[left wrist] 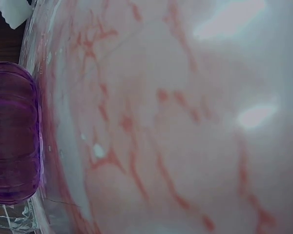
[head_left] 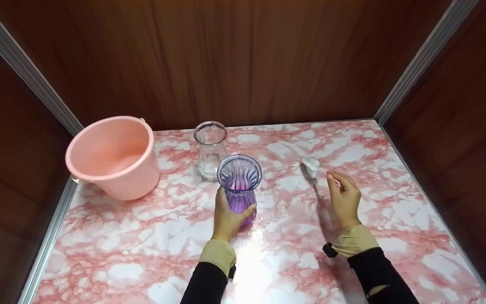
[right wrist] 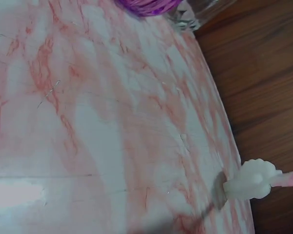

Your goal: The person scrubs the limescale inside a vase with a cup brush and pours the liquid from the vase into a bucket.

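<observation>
My left hand (head_left: 228, 217) grips a purple ribbed glass vase (head_left: 239, 190) low on its body, thumb along the near right side. The vase is upright with its wide mouth facing up. In the left wrist view the lower part of the purple vase (left wrist: 12, 134) shows at the left edge. My right hand (head_left: 345, 196) pinches the pink handle (right wrist: 288, 178) of a sponge brush, whose white scalloped head (right wrist: 251, 179) points away from the hand. From the head view the white head (head_left: 310, 166) hangs over the table to the right of the vase, its shadow below.
A clear glass vase (head_left: 211, 152) stands just behind the purple one. The pink bucket (head_left: 141, 173) is at the back left of the red-and-white marbled table (head_left: 141, 253). Brown wood panels (head_left: 268, 63) enclose the back and both sides.
</observation>
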`<state>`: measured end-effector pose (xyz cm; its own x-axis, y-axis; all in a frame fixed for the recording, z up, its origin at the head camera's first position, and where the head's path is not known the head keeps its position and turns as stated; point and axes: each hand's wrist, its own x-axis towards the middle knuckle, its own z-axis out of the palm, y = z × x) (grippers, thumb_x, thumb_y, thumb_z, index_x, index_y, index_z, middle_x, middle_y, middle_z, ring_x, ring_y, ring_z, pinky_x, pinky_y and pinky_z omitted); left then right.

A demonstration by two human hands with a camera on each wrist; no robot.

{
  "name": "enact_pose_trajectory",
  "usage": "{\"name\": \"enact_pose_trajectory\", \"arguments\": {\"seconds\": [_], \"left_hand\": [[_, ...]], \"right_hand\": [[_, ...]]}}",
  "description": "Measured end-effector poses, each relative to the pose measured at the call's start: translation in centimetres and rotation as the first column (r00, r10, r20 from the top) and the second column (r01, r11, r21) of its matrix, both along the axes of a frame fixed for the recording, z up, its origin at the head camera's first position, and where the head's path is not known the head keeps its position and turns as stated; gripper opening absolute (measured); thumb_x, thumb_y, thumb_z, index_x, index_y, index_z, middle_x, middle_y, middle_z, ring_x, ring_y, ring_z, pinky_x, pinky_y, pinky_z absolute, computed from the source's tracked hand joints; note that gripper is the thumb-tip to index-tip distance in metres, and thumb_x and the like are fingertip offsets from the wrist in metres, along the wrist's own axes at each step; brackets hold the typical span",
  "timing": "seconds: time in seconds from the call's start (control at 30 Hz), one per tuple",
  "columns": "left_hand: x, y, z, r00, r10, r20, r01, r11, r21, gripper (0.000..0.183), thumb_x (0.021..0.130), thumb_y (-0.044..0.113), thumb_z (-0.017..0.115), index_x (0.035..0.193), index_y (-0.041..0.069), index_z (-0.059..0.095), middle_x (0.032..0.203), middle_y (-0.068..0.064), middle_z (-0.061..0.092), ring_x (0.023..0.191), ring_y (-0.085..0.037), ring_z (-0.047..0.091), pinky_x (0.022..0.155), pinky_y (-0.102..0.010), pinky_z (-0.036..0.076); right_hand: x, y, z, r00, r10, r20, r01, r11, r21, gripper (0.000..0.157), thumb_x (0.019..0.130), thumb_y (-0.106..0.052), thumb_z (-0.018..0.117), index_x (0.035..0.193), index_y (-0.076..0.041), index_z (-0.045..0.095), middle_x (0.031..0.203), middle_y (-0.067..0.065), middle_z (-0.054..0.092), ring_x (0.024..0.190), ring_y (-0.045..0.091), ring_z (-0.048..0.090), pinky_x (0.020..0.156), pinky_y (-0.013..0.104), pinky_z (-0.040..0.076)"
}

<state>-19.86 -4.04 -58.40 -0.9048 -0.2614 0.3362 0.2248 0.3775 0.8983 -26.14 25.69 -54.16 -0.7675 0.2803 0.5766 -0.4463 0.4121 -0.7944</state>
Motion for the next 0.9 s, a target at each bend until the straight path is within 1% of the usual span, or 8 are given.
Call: {"name": "enact_pose_trajectory", "arguments": {"seconds": [0.1, 0.2, 0.37, 0.43, 0.57, 0.7, 0.8, 0.9], "left_hand": [[0.0, 0.1, -0.1, 1.000, -0.002, 0.001, 0.002, 1.000, 0.012, 0.101, 0.070, 0.028, 0.093, 0.147, -0.001, 0.035, 0.140, -0.025, 0.048, 0.126, -0.040, 0.052, 0.110, -0.052, 0.043], [0.0, 0.1, -0.2, 1.000, -0.006, 0.000, 0.006, 1.000, 0.013, 0.102, 0.070, 0.028, 0.093, 0.147, -0.001, 0.034, 0.140, -0.025, 0.048, 0.126, -0.040, 0.052, 0.110, -0.052, 0.043], [0.0, 0.1, -0.2, 1.000, 0.001, -0.003, -0.001, 1.000, 0.010, 0.103, 0.070, 0.027, 0.093, 0.149, -0.001, 0.033, 0.143, -0.026, 0.046, 0.128, -0.041, 0.050, 0.111, -0.054, 0.042], [0.1, 0.1, -0.2, 1.000, 0.002, 0.006, -0.002, 1.000, 0.008, 0.104, 0.070, 0.028, 0.093, 0.150, 0.000, 0.032, 0.144, -0.025, 0.046, 0.129, -0.041, 0.050, 0.112, -0.053, 0.041], [0.1, 0.1, -0.3, 1.000, -0.005, 0.021, 0.004, 1.000, 0.019, 0.105, 0.070, 0.028, 0.094, 0.151, 0.001, 0.032, 0.144, -0.025, 0.045, 0.130, -0.041, 0.049, 0.112, -0.053, 0.041], [0.1, 0.0, -0.3, 1.000, -0.002, 0.018, 0.001, 1.000, 0.022, 0.105, 0.069, 0.026, 0.094, 0.151, 0.001, 0.032, 0.144, -0.025, 0.046, 0.130, -0.042, 0.049, 0.113, -0.053, 0.041], [0.0, 0.0, -0.2, 1.000, 0.002, 0.010, -0.002, 1.000, 0.010, 0.105, 0.070, 0.028, 0.093, 0.150, -0.001, 0.033, 0.144, -0.026, 0.046, 0.130, -0.042, 0.049, 0.113, -0.053, 0.040], [0.0, 0.0, -0.1, 1.000, -0.002, -0.001, 0.002, 1.000, -0.007, 0.104, 0.071, 0.030, 0.092, 0.150, -0.003, 0.033, 0.144, -0.027, 0.046, 0.131, -0.042, 0.048, 0.113, -0.053, 0.040]], "right_hand": [[-0.2, -0.4, 0.1, 0.998, -0.008, -0.056, 0.013, 0.996, 0.091, 0.015, 0.096, 0.010, 0.059, 0.102, 0.012, 0.073, 0.101, 0.027, 0.070, 0.097, 0.008, 0.058, 0.083, 0.009, 0.044], [-0.3, -0.8, 0.5, 0.999, -0.012, -0.030, 0.015, 0.992, 0.128, 0.020, 0.102, 0.006, 0.051, 0.098, 0.008, 0.071, 0.092, 0.022, 0.067, 0.089, 0.007, 0.053, 0.077, 0.013, 0.041], [-1.0, -1.5, 0.9, 1.000, 0.022, 0.014, -0.023, 0.994, 0.106, 0.032, 0.109, -0.005, 0.040, 0.087, 0.005, 0.061, 0.091, 0.019, 0.069, 0.082, 0.009, 0.057, 0.073, 0.017, 0.042], [-1.3, -1.8, 0.9, 0.999, 0.035, 0.009, -0.035, 0.994, 0.101, 0.032, 0.109, -0.005, 0.040, 0.082, 0.005, 0.057, 0.091, 0.019, 0.071, 0.079, 0.010, 0.058, 0.072, 0.017, 0.042], [-1.9, -2.5, 1.2, 0.999, 0.048, -0.001, -0.047, 0.996, 0.079, 0.030, 0.107, -0.002, 0.042, 0.081, 0.005, 0.054, 0.077, 0.018, 0.065, 0.066, 0.011, 0.051, 0.063, 0.018, 0.040], [-2.6, -3.0, 1.6, 0.995, 0.101, 0.026, -0.098, 0.989, -0.110, 0.027, 0.106, -0.005, 0.048, 0.088, 0.011, 0.056, 0.074, 0.017, 0.058, 0.066, 0.015, 0.055, 0.064, 0.019, 0.048], [-3.0, -3.2, 1.8, 0.989, 0.136, 0.051, -0.114, 0.945, -0.306, 0.025, 0.104, -0.008, 0.055, 0.093, 0.013, 0.057, 0.075, 0.015, 0.058, 0.065, 0.018, 0.059, 0.065, 0.023, 0.053], [-3.2, -3.3, 1.9, 0.987, 0.149, 0.065, -0.109, 0.903, -0.415, 0.023, 0.103, -0.008, 0.057, 0.096, 0.013, 0.057, 0.072, 0.014, 0.058, 0.064, 0.019, 0.059, 0.065, 0.024, 0.054]]}}
